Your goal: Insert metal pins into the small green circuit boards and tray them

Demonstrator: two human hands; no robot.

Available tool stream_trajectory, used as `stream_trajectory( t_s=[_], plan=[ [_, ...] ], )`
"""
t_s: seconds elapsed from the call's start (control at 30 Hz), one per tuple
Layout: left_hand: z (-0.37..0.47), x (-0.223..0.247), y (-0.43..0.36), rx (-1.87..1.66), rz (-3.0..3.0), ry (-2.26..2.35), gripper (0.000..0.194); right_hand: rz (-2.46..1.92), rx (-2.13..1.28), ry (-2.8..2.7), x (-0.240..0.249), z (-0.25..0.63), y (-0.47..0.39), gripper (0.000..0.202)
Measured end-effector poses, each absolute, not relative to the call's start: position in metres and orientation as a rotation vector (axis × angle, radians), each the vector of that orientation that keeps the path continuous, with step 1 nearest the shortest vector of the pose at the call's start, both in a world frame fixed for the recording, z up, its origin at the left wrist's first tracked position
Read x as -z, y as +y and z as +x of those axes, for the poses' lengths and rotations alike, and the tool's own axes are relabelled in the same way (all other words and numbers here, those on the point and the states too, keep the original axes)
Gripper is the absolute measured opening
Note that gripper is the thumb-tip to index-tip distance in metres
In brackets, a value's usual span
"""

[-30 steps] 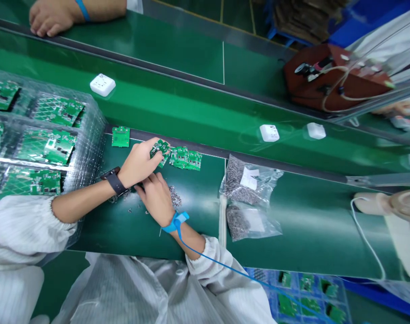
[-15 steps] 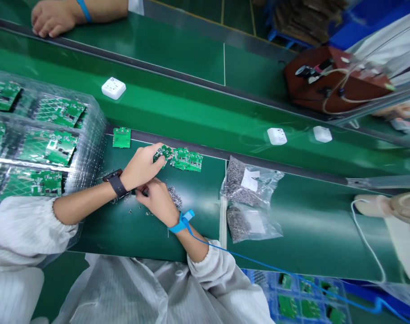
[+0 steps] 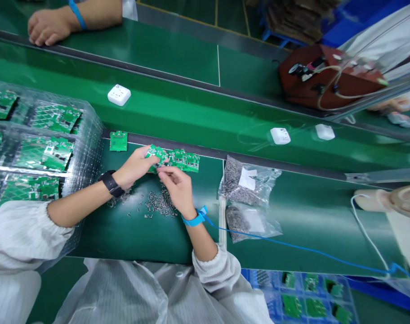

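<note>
Between thumb and fingers, my left hand (image 3: 135,165) grips a green circuit board (image 3: 155,155), raised above the bench. My right hand (image 3: 178,186) meets the board's lower right edge, thumb and fingertips pinched together. Whatever sits in that pinch is too small to make out. Below both hands lies a loose pile of small metal parts (image 3: 160,203), with a few scattered to its left. Just right of the held board, more green circuit boards (image 3: 188,161) lie overlapping. Farther left, a single circuit board (image 3: 118,141) rests by the dark rail.
Clear plastic trays (image 3: 90,130) of boards stand at left. Two plastic bags of small parts (image 3: 248,180) lie to the right. A blue wrist cord (image 3: 292,245) trails rightward. Across the bench rests another person's hand (image 3: 48,27). A blue tray (image 3: 275,299) with boards sits below the edge.
My right hand has risen from the pile of metal parts to the board. My left hand has shifted slightly left and down, turning the board's face more into view.
</note>
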State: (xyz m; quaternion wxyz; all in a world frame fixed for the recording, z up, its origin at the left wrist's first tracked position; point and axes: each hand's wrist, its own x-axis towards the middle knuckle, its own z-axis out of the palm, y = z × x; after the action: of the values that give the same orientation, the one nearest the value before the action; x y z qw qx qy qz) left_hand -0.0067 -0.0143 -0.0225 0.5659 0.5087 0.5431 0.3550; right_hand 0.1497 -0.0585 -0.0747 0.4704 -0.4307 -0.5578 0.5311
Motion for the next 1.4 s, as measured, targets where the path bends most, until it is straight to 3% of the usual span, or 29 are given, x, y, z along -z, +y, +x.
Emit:
stream_trajectory(
  t_s=[0.57,1.0,1.17,1.4],
  plan=[
    [-0.005,0.022,-0.025,-0.6,1.595,1.237,0.022,-1.184,-1.085,-1.181,0.085,0.162,-0.046,0.018],
    [-0.004,0.024,-0.03,-0.5,1.686,1.232,0.02,-1.238,-0.906,-1.232,0.081,0.161,-0.044,0.023],
    [-0.004,0.018,-0.025,-0.643,1.49,1.282,0.032,-1.186,-1.004,-1.205,0.076,0.16,-0.047,0.017],
    [-0.008,0.017,-0.023,-0.759,1.338,1.394,0.033,-1.081,-1.151,-1.125,0.074,0.156,-0.049,0.021]
  ],
)
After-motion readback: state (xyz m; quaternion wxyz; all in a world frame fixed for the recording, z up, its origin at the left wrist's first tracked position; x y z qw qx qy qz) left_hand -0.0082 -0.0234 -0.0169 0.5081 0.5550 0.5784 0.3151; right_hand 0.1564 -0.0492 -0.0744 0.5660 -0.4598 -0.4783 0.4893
